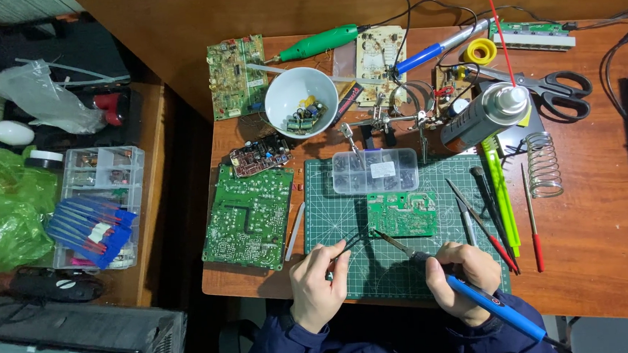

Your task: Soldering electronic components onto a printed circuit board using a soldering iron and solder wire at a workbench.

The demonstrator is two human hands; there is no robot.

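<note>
Head view, left to right. Off the desk's left edge, a parts organiser (103,182) with blue-handled tools (88,233) lying across it. On the desk, a large green board (248,217) lies solder side up, just left of the cutting mat (329,197); behind it stands a white bowl (301,102) with loose components inside. My left hand (318,282) is pinched shut on slim tweezers (348,245), tips aimed at the near-left corner of the small green board (402,214). That board lies flat on the mat, in front of a clear parts box (374,171); its face is green with pale tracks and silver pads, and I cannot tell joints from bare pads. My right hand (464,278) is clenched around a blue soldering iron (478,295), tip just short of the same near edge. Judged from this, work on the board is under way: both tools are poised, neither clearly touching it. Right of the mat lie spare probes (490,221), a spray can (484,116), scissors (556,91) and a coil stand (543,163)
</note>
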